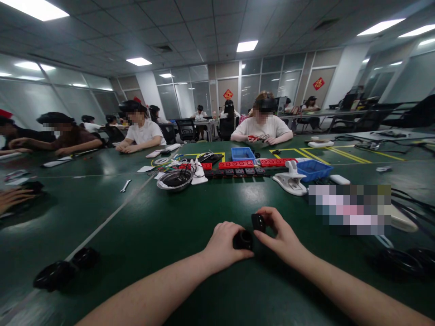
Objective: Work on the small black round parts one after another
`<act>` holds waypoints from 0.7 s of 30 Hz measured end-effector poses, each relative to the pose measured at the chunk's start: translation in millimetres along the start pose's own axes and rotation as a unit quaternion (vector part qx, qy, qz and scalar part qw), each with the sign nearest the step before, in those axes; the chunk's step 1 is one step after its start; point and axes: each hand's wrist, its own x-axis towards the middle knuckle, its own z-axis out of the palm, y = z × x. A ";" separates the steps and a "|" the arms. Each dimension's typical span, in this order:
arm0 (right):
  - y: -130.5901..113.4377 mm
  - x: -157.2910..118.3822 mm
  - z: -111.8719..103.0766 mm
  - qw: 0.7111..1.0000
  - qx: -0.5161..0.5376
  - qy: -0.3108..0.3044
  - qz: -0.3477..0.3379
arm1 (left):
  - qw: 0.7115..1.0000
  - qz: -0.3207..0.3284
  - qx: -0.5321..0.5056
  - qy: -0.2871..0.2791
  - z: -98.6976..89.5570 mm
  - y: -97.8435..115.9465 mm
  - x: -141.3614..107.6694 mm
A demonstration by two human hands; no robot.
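Observation:
My left hand (pixel 227 246) is wrapped round a black hollow piece (pixel 243 240), whose round opening faces up towards me. The piece is low over the green table, and I cannot tell whether it rests on it. Just right of it, my right hand (pixel 277 231) pinches a small glossy black cap-like piece (pixel 258 222) between thumb and fingers. The two black pieces are close together but apart. What kind of parts they are does not show clearly.
Black rounded parts (pixel 54 275) lie at the left, and black ring-like parts (pixel 399 262) at the right. Ahead are a metal bowl (pixel 166 186), red socket strips (pixel 236 164), a white clip base (pixel 290 179) and a blue tray (pixel 314 170). Co-workers (pixel 261 124) sit opposite.

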 end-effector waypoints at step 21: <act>20.8 6.7 -6.8 0.949 -0.301 0.064 0.075 | 0.995 -0.079 0.055 0.029 -5.2 -3.6 0.8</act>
